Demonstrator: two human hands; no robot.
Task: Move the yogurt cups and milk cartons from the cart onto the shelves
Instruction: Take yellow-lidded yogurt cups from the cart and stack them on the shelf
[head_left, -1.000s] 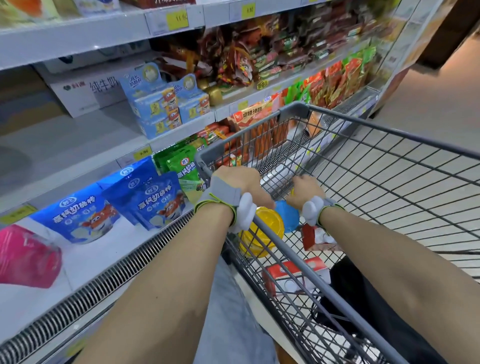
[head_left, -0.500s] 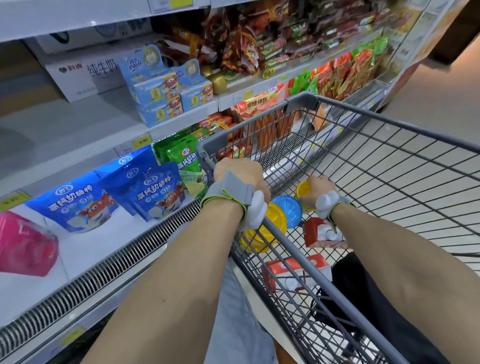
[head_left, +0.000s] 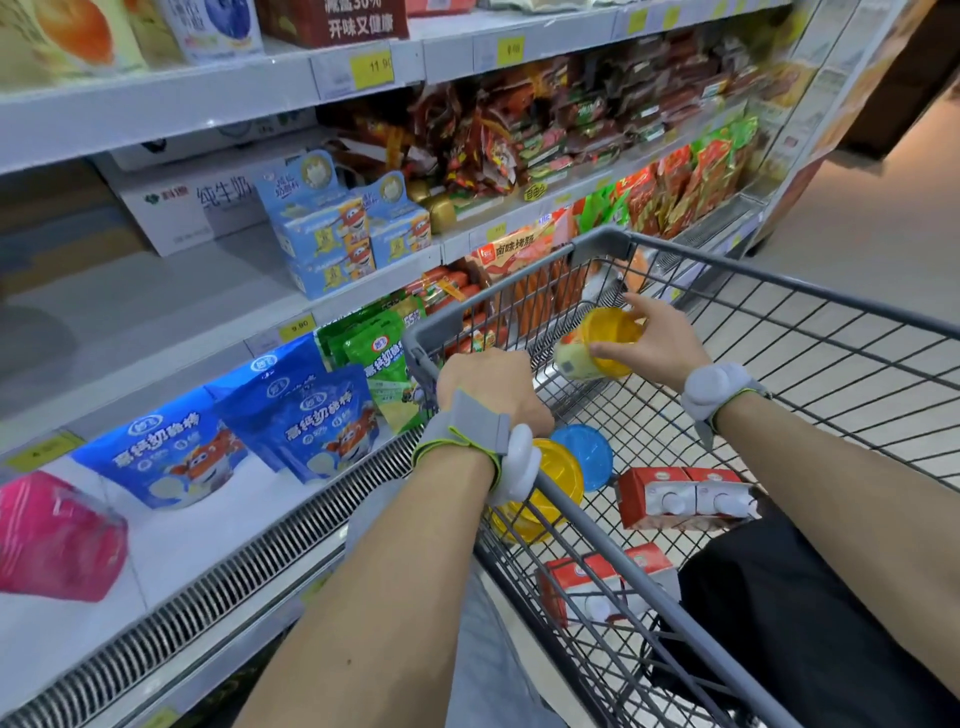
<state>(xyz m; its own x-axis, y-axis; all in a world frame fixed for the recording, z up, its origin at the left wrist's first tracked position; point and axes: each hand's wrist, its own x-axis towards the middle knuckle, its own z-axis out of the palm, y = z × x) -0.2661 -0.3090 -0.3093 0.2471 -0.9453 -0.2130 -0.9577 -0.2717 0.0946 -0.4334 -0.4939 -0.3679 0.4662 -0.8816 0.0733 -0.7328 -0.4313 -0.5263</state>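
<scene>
while the cart stands beside the cooler, the scene reads from left to right like this:
pink pack (head_left: 54, 535): it lies at the far left on the lowest shelf.
blue pouches (head_left: 228, 441): they stand on the same shelf (head_left: 156, 551), just right of the pink pack, and green pouches (head_left: 382, 364) stand behind them next to the cart corner.
blue boxes (head_left: 345, 234): they are stacked on the shelf above, in front of a white carton case (head_left: 192, 208).
left hand (head_left: 491, 387): its fingers are curled around the grey handle bar at the left corner of the cart (head_left: 779, 364); a grey strap with a white device sits on the wrist.
yogurt cups in the cart: one with a yellow lid (head_left: 553, 478) and one with a blue lid (head_left: 587, 454) lie in the basket just under the left wrist, touching each other.
right hand (head_left: 657, 348): it holds a yellow yogurt cup (head_left: 597, 345) above the basket, tilted on its side, the thumb and fingers spread around the rim.
milk cartons: a red and white pair (head_left: 685, 496) lies on the basket floor right of the two cups; another pair (head_left: 608, 584) lies nearer to the person, partly behind the handle bar.
black bag (head_left: 810, 623): it fills the near right part of the basket.
</scene>
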